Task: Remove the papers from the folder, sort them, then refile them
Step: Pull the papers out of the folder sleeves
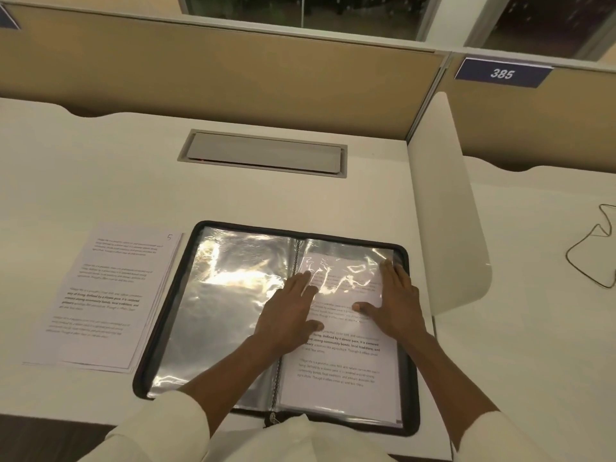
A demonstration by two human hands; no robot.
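Observation:
A black zip folder (166, 328) lies open on the white desk, its clear plastic sleeves shining. The left sleeve (226, 301) looks empty. In the right sleeve sits a printed sheet (340, 368). My left hand (290, 311) lies flat with straight fingers across the spine and the sheet's left edge. My right hand (396, 301) presses flat on the sheet's right side, fingers reaching the sleeve's top right corner. A stack of printed papers (106, 295) rests on the desk left of the folder, its top page marked with a handwritten 5.
A grey cable hatch (263, 155) is set into the desk (100, 168) behind the folder. A white curved divider (446, 208) stands at the right. Beyond it a thin cord (593, 248) lies on the neighbouring desk. A tan partition (213, 68) runs along the back.

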